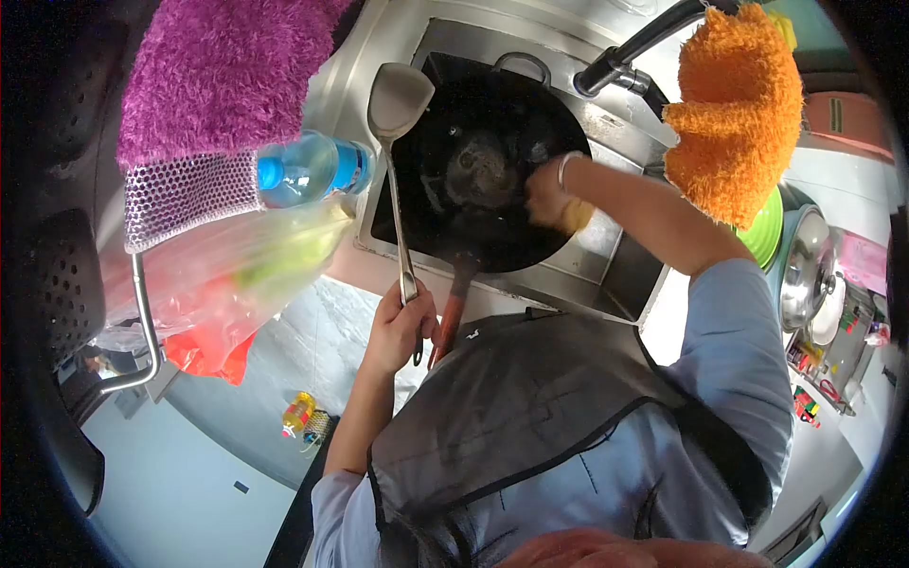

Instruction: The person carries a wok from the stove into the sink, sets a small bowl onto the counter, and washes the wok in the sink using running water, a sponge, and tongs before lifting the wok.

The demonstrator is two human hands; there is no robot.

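Note:
My left hand (pixel 400 327) is closed round the handle of a metal wok spatula (pixel 400 104), whose broad blade points up beside the wok's left rim. The wok's brown wooden handle (pixel 453 320) passes right beside that hand; whether the fingers touch it I cannot tell. The black wok (pixel 454 213) sits over the sink (pixel 598 251), with some water in its bottom. Inside its right edge is my right hand (pixel 547 194), blurred by motion. It is closed on a yellow cloth or sponge (pixel 576 218), mostly hidden by the hand. A light band circles the wrist.
A black faucet (pixel 615 68) reaches over the sink's far right. Purple (pixel 222 80) and orange (pixel 739 114) fluffy cloths hang near the camera. Left of the sink are a clear bottle (pixel 312 168) and plastic bags (pixel 222 275). A steel lid (pixel 805 270) stands at right.

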